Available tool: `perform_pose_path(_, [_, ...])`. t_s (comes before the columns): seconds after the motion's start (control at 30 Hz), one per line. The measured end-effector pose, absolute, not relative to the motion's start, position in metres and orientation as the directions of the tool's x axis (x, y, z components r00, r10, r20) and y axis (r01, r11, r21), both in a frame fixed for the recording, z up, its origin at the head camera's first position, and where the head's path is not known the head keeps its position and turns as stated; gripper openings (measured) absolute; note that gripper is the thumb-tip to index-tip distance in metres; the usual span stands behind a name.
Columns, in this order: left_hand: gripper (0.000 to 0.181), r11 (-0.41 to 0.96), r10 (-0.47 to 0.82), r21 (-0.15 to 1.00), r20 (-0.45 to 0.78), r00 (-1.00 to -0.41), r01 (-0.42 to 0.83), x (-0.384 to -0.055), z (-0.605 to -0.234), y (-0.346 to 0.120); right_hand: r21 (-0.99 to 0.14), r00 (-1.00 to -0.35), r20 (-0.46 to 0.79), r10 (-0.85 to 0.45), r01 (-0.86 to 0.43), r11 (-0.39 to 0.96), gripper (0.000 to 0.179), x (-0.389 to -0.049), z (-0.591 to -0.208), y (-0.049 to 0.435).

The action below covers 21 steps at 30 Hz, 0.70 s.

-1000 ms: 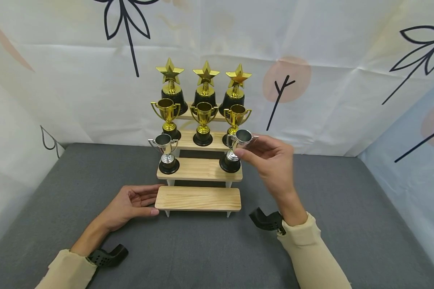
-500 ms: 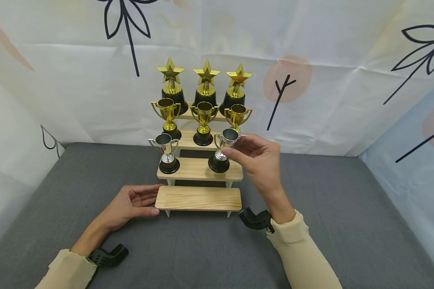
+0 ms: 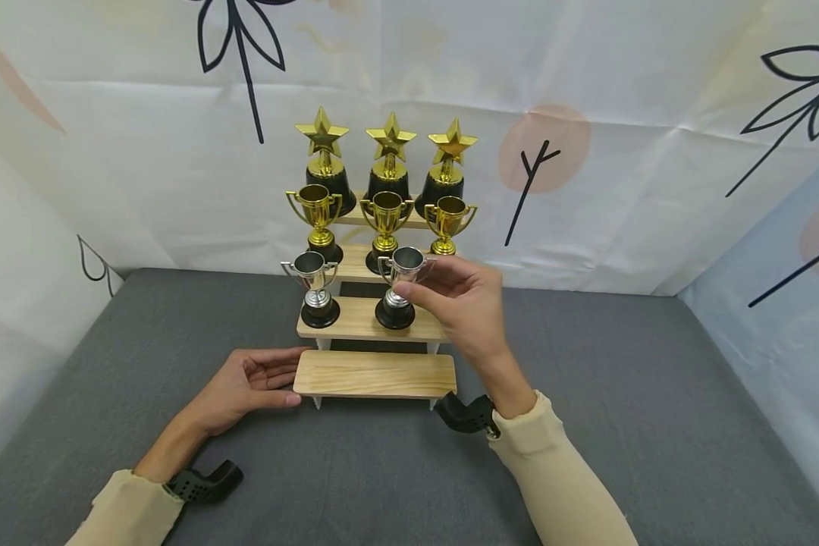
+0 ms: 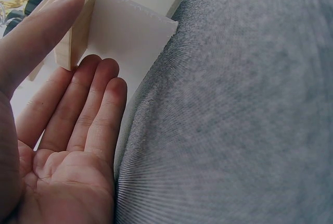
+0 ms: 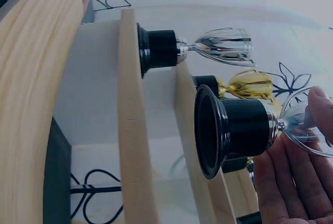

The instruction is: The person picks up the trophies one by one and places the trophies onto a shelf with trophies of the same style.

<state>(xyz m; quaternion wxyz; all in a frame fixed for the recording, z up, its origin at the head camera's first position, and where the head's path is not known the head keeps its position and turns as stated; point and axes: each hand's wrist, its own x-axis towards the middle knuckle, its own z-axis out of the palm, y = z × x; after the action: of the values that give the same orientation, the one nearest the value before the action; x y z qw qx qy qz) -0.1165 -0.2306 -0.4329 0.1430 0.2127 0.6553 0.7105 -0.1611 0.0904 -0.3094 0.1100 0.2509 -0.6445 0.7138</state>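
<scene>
My right hand (image 3: 465,307) pinches a silver trophy cup (image 3: 394,312) by its cup, thumb in front and fingers behind. It is upright over the second-lowest shelf (image 3: 355,322) of a wooden tiered stand, near the shelf's middle. In the right wrist view the hollow underside of its black base (image 5: 208,130) shows, off the shelf. Another silver trophy cup (image 3: 319,311) stands at that shelf's left end. My left hand (image 3: 239,390) lies palm up with fingers extended at the left end of the lowest shelf (image 3: 375,375), fingertips by the white side support (image 4: 125,31).
Behind, gold trophy cups (image 3: 386,220) line the third shelf, and gold star trophies (image 3: 391,140) stand on the top one. A grey cloth (image 3: 621,425) covers the table. A white patterned backdrop (image 3: 621,174) hangs behind the stand.
My right hand has carried the silver trophy cup leftward, from the right end of the second-lowest shelf to near its middle. The left hand has stayed in place.
</scene>
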Motion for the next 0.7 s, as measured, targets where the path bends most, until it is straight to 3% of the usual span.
perform_pose_path(0.7, [0.070, -0.122, 0.494, 0.990, 0.125, -0.860, 0.074, -0.117, -0.433, -0.231, -0.887, -0.869, 0.460, -0.179, -0.456, -0.069, 0.023, -0.168, -0.325, 0.080])
